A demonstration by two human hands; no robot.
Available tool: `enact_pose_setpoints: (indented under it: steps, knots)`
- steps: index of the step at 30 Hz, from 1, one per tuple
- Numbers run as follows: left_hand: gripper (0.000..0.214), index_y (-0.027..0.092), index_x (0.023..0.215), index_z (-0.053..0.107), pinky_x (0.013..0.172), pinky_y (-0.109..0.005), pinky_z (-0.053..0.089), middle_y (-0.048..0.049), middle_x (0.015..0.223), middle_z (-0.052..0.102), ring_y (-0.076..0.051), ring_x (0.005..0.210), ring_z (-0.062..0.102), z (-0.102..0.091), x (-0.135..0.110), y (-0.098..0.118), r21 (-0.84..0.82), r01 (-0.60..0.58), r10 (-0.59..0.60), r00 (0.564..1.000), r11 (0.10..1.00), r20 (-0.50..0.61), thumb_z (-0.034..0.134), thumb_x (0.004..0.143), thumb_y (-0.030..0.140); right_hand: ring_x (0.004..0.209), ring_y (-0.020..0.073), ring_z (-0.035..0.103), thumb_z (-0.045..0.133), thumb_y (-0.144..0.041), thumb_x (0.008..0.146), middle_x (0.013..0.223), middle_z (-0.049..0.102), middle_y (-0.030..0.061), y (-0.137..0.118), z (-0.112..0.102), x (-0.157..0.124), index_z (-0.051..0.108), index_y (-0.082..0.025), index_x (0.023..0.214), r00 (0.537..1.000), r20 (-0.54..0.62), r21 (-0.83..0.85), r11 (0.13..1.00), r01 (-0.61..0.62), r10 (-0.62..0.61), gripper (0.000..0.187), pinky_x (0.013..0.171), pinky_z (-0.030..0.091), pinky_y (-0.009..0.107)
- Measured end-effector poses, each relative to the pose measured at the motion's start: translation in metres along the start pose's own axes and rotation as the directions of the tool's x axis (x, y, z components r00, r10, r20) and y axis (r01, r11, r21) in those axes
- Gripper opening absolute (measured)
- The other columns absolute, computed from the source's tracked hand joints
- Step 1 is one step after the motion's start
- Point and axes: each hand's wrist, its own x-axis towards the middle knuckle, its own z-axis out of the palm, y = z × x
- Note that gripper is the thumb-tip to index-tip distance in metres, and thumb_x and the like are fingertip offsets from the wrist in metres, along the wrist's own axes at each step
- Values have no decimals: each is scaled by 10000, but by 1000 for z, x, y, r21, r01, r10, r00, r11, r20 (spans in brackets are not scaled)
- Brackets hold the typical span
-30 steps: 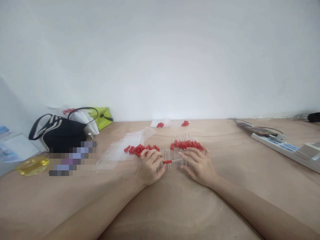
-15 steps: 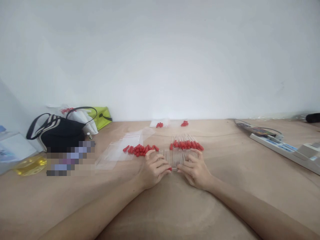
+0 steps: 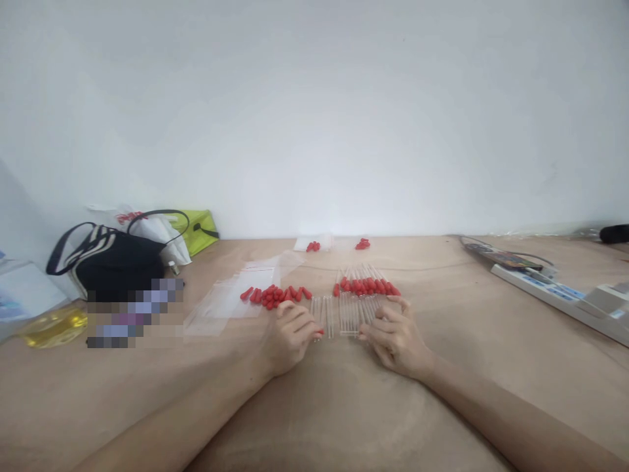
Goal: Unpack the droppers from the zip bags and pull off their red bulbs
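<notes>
My left hand [image 3: 293,341] is closed in a pinch around a red rubber bulb [image 3: 319,332], whose tip pokes out at the fingertips. Opposite it, my right hand [image 3: 397,337] grips a thin glass dropper tube [image 3: 348,334] lying crosswise, its free end toward the left hand. A gap separates the bulb from this tube. Under and between my hands lie rows of bare glass tubes [image 3: 323,311]. Loose red bulbs [image 3: 275,296] are heaped beyond my left hand. Past the right hand, glass tubes fitted with red bulbs [image 3: 368,286] lie side by side.
Clear plastic bags [image 3: 221,305] spread under the bulb heap. Two small red clusters [image 3: 362,244] sit near the wall. At left are a black bag [image 3: 120,262], a lime-green bag [image 3: 199,236] and a yellow bottle [image 3: 56,328]. A power strip [image 3: 545,288] with a phone [image 3: 501,256] lies at right.
My hands have drawn apart. The left one has moved left with the red bulb, the right one slightly right, uncovering more of the glass tubes between them.
</notes>
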Motion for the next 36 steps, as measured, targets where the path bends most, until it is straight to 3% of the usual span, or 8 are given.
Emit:
enact_pose_setpoints:
  steps: [5,10,15,21,26,30,33,36]
  knots:
    - [155,175,850,613,742,-264,445,-43,847,611,-144,804,565,-25,-5,-39,-9,334,-332,932,942,-144,468,812,213,633,118,506,469,-253,820,565,613,-16,22,-2,-5,661,-236,787,952,-111,-87,951,-296,286,195,823,237,335]
    - [278,163,870,654,642,-265,488,-44,795,578,-150,659,571,-45,-17,-93,48,799,-771,592,599,-234,467,703,284,656,134,525,432,-200,793,682,665,16,26,8,-2,660,-215,802,912,-79,-216,887,-409,402,229,774,226,323]
    - [399,130,948,624,591,-257,471,-46,758,633,-156,628,571,-46,-35,-119,47,877,-871,481,478,-99,499,658,374,637,130,499,440,-184,777,601,634,2,22,12,-1,659,-222,758,926,-58,-290,881,-373,373,224,781,210,325]
    - [419,154,915,633,576,-257,450,-51,790,659,-177,671,587,-39,-45,-125,128,846,-854,519,518,24,503,648,449,695,144,486,438,-204,787,643,636,11,17,11,0,659,-231,779,940,5,-251,911,-329,341,223,800,205,344]
    - [381,162,856,643,599,-277,447,-60,830,650,-186,691,573,-41,-43,-121,150,848,-851,521,508,-64,461,691,454,740,161,491,451,-284,797,696,629,19,13,7,-1,663,-242,821,930,72,-231,913,-336,360,217,806,211,358]
    - [315,170,808,647,758,-336,414,-68,832,626,-210,800,546,-40,-22,-99,243,722,-708,688,648,-157,452,727,404,776,173,496,462,-352,789,777,625,29,11,5,-1,664,-248,807,916,136,-251,908,-336,377,227,810,220,371]
    - [241,199,772,649,808,-340,380,-47,826,614,-205,865,527,-30,4,-72,247,564,-580,815,788,-7,474,749,364,797,182,498,476,-393,775,815,617,38,9,2,0,662,-246,811,905,172,-243,907,-345,390,240,820,227,381]
    - [196,227,738,650,804,-359,369,-40,894,587,-220,914,499,-9,32,-47,245,512,-559,806,824,194,523,731,375,820,188,500,478,-404,772,840,610,42,9,1,0,660,-244,821,893,191,-227,903,-364,408,247,820,233,384]
